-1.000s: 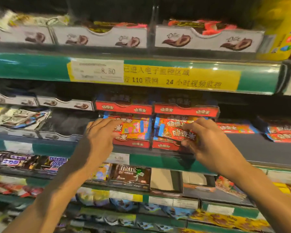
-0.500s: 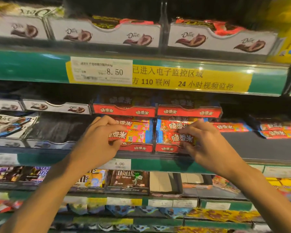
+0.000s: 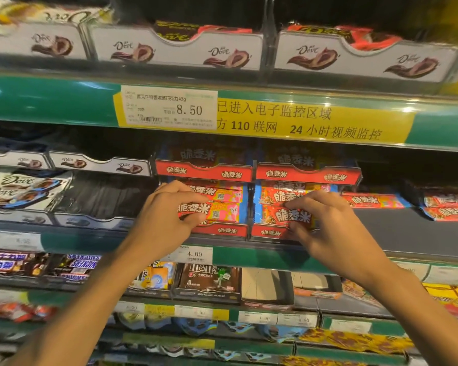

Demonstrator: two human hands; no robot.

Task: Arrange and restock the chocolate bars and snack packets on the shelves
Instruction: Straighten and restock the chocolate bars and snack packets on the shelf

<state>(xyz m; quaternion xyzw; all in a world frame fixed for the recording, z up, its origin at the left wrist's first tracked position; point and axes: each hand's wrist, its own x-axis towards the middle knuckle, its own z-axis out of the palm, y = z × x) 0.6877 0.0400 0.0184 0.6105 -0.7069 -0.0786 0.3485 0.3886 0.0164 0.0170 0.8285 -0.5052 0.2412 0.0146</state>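
Note:
Two red display trays of crispy-rice chocolate bars sit side by side on the middle shelf. My left hand [image 3: 167, 212] grips the left end of a red and pink bar [image 3: 217, 211] in the left tray [image 3: 224, 230], fingers over its top and thumb beneath. My right hand [image 3: 325, 228] pinches the right end of a red bar [image 3: 288, 216] in the right tray [image 3: 269, 232]. More of the same bars [image 3: 373, 200] lie loose on the bare shelf to the right.
Dove chocolate trays [image 3: 177, 51] fill the top shelf, and a Dove tray [image 3: 101, 165] stands left of the red trays. A green shelf rail [image 3: 50, 101] with price tags hangs just above my hands. Snickers [image 3: 77, 265] and M&M's [image 3: 209, 278] packs sit below.
Both hands have stayed on the bars in the red trays, pressing and straightening them slightly. The camera has moved closer and a little upward.

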